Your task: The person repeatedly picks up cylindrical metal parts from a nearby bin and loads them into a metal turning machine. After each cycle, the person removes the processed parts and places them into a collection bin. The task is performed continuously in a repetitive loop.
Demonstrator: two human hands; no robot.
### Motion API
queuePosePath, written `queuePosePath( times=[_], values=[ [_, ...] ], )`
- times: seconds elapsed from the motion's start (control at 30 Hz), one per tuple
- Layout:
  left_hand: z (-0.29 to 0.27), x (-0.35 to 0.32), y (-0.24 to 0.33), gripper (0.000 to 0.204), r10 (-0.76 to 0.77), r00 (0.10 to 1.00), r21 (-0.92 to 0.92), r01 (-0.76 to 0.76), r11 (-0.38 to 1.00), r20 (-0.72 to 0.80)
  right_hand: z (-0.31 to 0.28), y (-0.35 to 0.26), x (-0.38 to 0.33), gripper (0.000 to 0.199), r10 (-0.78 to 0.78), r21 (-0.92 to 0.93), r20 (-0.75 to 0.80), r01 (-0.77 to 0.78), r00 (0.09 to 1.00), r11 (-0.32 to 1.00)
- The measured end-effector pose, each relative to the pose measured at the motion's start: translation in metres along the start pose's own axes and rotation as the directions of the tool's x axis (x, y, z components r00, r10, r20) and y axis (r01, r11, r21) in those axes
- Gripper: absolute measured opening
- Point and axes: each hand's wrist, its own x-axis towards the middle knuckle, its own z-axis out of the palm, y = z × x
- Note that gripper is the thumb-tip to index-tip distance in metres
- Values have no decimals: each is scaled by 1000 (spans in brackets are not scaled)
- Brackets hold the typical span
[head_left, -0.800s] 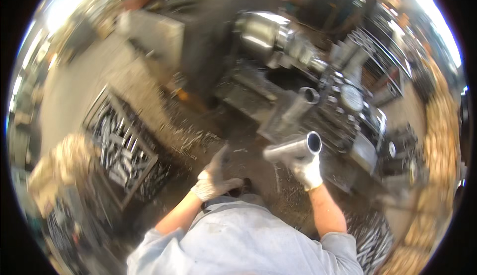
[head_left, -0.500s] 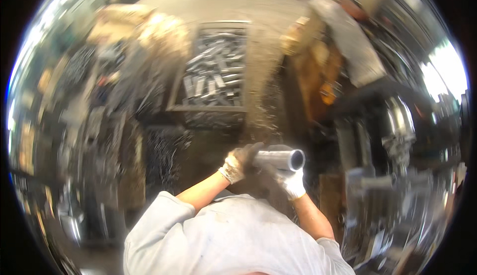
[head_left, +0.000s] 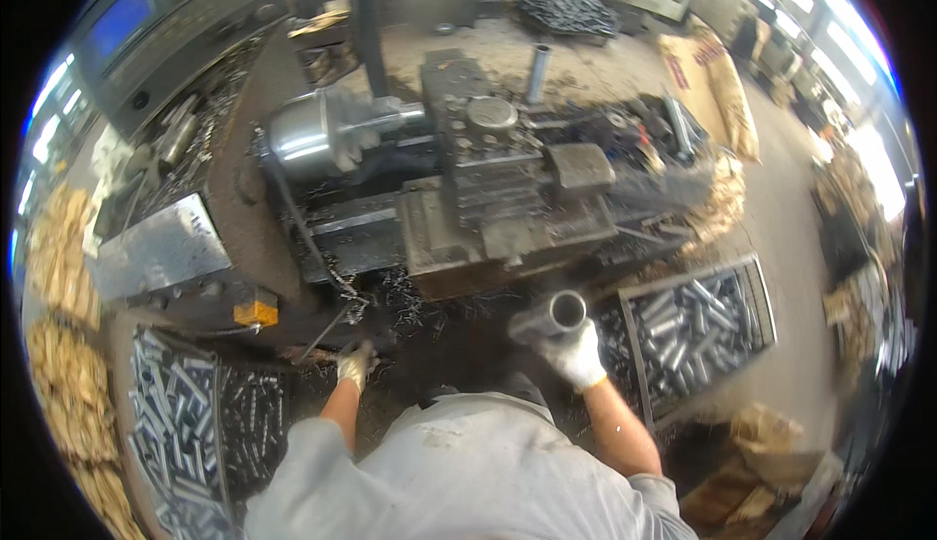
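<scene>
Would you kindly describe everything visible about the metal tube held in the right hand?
The metal tube is a short, hollow, grey steel-looking cylinder with a bright rim around its open end, which faces up toward the camera. It lies tilted, its body somewhat blurred. The gloved right hand grips it from below, in front of the lathe and beside a crate of similar tubes.

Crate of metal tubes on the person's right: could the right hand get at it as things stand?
Probably not yet: the right hand is already closed around a metal tube. The crate lies close beside it, open-topped, with nothing between, so the path itself looks free.
</scene>
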Motion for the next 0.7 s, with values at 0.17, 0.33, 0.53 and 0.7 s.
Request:
queuePosePath(
  times=[0.17, 0.33, 0.53, 0.7],
  values=[
    [-63, -24, 18, 54, -146, 603, -517, -504, 692, -784, 12, 1, 146, 49, -86, -177, 149, 113, 985, 978],
    [-92, -13, 67, 49, 565, 159, 494, -336, 802, -810, 8, 0, 209, 58, -14, -304, 287, 105, 958, 947],
    [-121, -13, 91, 28, 276, 509, 59, -401, 914, -815, -74, -10, 283, 45, -253, -246, 702, 560, 666, 791],
    [-80, -20, 117, 27, -113, 710, -586, -469, 661, -695, -78, -66, 420, 11, -763, -89, 376, 840, 526, 535]
  ],
)
